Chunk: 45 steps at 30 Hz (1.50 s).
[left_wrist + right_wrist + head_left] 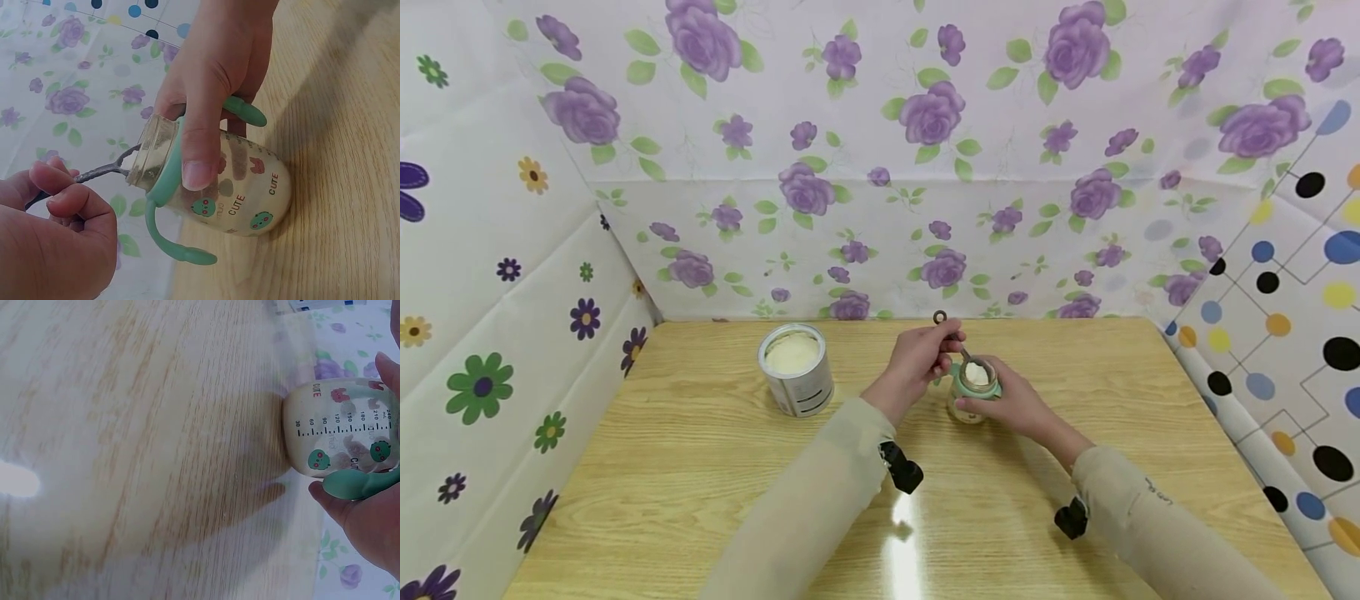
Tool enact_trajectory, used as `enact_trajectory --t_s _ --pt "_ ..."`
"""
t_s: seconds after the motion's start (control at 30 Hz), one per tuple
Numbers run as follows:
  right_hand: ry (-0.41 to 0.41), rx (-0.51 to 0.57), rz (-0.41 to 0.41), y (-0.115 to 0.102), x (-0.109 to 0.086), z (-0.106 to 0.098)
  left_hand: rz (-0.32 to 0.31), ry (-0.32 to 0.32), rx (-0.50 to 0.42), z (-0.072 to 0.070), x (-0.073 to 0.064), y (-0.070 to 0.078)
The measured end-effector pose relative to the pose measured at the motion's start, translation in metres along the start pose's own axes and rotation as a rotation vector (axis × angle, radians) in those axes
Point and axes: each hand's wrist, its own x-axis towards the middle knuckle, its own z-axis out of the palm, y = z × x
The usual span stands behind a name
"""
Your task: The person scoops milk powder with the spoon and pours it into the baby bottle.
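A dark metal spoon [94, 174] with a ring at its handle's end is pinched in my left hand [917, 367]. Its bowl carries white powder [977, 374] and sits at the open mouth of a clear baby bottle [250, 187]. The bottle has a green collar with two handles, a printed scale and cartoon faces. My right hand [1011, 398] grips it around the collar and upper body, and it stands on the table. How deep the spoon's bowl reaches cannot be told.
An open tin [805, 387] of pale powder stands to the left on the wooden table [700, 467]. Floral cloth [880, 225] hangs behind the table, with patterned cloth at both sides. Black wrist cameras sit on both sleeves.
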Motion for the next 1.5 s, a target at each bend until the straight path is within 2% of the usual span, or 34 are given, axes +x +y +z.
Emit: enact_trajectory --t_s 0.4,0.53,0.83,1.1,1.5 --pt "0.005 -0.011 0.004 0.002 0.001 0.002 0.033 0.04 0.101 0.007 0.0 -0.001" --pt "-0.001 -0.002 0.002 0.0 0.001 0.003 0.066 0.068 0.135 0.008 0.0 -0.002" --pt "-0.003 -0.021 0.007 0.001 0.0 0.002 0.139 0.08 0.174 0.012 0.001 -0.004" --pt "0.008 -0.021 0.013 0.002 0.001 0.001 0.131 0.094 0.194 0.015 0.001 -0.004" --pt "0.001 -0.008 0.014 0.004 0.0 0.0 0.14 0.146 0.272 0.022 0.0 -0.002"
